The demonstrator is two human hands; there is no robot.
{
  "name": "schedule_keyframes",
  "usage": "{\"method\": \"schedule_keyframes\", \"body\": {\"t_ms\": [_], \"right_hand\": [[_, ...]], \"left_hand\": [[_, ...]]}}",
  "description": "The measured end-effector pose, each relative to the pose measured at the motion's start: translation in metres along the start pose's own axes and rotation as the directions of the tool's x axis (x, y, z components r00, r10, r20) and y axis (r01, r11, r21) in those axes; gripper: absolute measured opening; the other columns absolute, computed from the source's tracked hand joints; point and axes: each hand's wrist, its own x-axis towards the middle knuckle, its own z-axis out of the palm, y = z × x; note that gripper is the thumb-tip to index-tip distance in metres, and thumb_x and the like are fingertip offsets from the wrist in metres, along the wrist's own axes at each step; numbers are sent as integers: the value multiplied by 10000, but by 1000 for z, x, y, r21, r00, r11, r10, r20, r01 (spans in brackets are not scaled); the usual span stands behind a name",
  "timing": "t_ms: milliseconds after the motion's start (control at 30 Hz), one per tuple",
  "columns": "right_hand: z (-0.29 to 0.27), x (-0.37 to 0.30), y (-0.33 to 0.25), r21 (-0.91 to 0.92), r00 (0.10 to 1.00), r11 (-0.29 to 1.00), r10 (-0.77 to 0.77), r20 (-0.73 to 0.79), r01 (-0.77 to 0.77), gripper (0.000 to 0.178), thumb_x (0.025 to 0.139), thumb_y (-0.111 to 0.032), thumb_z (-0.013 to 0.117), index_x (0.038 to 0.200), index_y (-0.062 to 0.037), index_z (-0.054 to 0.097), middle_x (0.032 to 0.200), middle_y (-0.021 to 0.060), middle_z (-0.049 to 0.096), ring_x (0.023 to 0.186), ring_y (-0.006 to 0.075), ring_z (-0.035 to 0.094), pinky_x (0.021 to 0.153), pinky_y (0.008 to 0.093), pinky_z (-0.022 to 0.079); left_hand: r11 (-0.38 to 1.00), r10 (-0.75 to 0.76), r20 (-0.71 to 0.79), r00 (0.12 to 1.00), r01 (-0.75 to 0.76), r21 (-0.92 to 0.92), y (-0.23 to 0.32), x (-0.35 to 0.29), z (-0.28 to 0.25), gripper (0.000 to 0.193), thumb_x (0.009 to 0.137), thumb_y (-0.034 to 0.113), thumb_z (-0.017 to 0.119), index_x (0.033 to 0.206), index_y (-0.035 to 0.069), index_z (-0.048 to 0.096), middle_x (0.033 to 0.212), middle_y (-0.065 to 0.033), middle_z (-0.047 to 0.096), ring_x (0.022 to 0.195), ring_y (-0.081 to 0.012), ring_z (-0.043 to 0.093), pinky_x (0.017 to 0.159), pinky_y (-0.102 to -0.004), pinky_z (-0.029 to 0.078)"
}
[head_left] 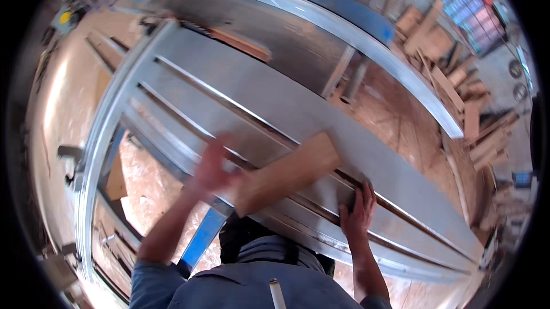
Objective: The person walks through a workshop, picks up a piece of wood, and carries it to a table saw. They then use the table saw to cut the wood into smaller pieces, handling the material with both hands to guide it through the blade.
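A short wooden board [292,172] lies at a slant on the grey slotted metal table [252,88] of what looks like a saw bench, close to my body. My left hand [213,170] is by the board's left end, smeared by motion, with its fingers and thumb apart. Whether it touches the wood I cannot tell. To the right of the board, my right hand [360,210] rests on the table beside a slot, fingers stretched out and nothing in them.
A long metal rail [344,31] runs along the far side. Another metal rail [94,177] borders the left end. A narrow reddish wood strip [243,45] lies at the table's far edge. Wood offcuts [452,79] are heaped at the right. A blue metal leg [204,234] stands below my left arm.
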Motion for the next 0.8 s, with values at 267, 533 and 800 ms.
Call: {"method": "schedule_keyframes", "body": {"t_ms": [267,533,800], "right_hand": [[0,-10,-2,-21,1000,1000,-16,-22,16,621,697,-180,709,1234,23,474,1419,204,365,1310,411,317,1082,530,271],[-1,-18,9,-79,995,994,-77,-61,72,556,765,-226,627,1222,35,448,1362,244,389,1249,446,362,1041,567,279],[-7,-19,3,-147,990,984,-110,-84,97,574,917,-448,463,1262,10,445,1352,260,412,1219,459,405,1004,563,310]], "left_hand": [[953,147,117,982,-173,250,86,-22,53,816,715,373,718,1367,24,373,1304,-218,430,1240,-372,396,1053,-482,309],[972,141,143,980,-165,168,84,-18,27,769,703,364,711,1333,31,423,1274,-200,462,1196,-365,430,1029,-481,336],[939,-97,-346,933,201,278,-63,46,-107,718,612,255,746,1265,63,517,1221,-170,533,1118,-359,505,962,-452,430]]}}
